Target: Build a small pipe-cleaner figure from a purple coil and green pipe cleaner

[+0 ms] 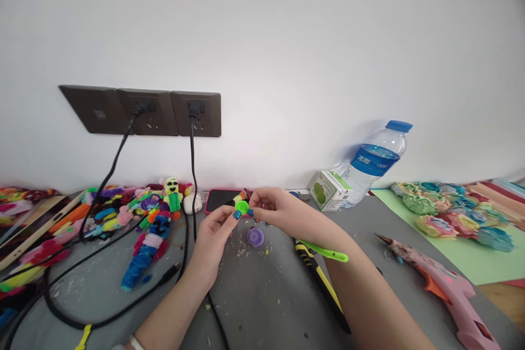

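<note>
Between the fingertips of both hands is a small bright green coil (241, 207). My left hand (216, 229) pinches its left side with thumb and index finger. On the other side, my right hand (268, 208) holds the coil's right edge, its fingers bent and closed. A purple coiled disc (255, 237) lies on the grey table (262, 306) just below the hands, among small scraps. A bright green fuzzy strip (326, 252) shows beside my right forearm, above yellow-and-black pliers (322, 284).
Black cables (118, 314) loop across the left, near colourful fuzzy figures (143, 257). A phone (221, 200) lies by the wall. To the right are a small box (328, 190), a water bottle (373, 164), a pink glue gun (447, 290) and paper flowers (455, 213).
</note>
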Demonstrator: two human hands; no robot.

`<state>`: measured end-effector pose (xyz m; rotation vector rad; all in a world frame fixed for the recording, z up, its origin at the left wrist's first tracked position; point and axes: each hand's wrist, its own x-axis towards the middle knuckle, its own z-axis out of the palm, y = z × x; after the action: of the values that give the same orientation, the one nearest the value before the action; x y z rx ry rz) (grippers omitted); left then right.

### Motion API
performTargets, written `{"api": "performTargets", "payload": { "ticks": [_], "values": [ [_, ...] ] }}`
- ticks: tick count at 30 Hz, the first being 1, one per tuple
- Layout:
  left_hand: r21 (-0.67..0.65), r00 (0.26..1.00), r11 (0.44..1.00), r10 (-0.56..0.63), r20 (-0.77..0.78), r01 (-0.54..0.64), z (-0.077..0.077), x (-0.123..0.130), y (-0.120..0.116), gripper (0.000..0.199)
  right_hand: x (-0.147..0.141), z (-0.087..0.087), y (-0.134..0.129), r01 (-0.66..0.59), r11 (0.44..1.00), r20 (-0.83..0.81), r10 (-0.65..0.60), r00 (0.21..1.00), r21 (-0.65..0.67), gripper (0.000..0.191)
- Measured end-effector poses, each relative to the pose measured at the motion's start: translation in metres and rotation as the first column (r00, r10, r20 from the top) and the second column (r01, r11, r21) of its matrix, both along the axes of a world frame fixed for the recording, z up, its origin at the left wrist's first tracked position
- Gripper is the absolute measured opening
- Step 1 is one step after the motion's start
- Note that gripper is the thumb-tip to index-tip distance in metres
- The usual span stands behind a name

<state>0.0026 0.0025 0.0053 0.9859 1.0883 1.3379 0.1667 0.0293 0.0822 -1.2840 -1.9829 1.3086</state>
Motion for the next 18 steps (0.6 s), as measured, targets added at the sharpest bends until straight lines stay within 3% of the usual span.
{"api": "performTargets", "payload": {
  "ticks": [18],
  "values": [
    [0.0, 1.0, 1.0, -0.024, 0.009, 0.024, -0.0006, -0.0003, -0.0003, 0.031, -0.0011, 0.0006, -0.0005, -0.007, 1.0, -0.019, 0.006, 1.0, -0.02, 0.004]
  ]
}}
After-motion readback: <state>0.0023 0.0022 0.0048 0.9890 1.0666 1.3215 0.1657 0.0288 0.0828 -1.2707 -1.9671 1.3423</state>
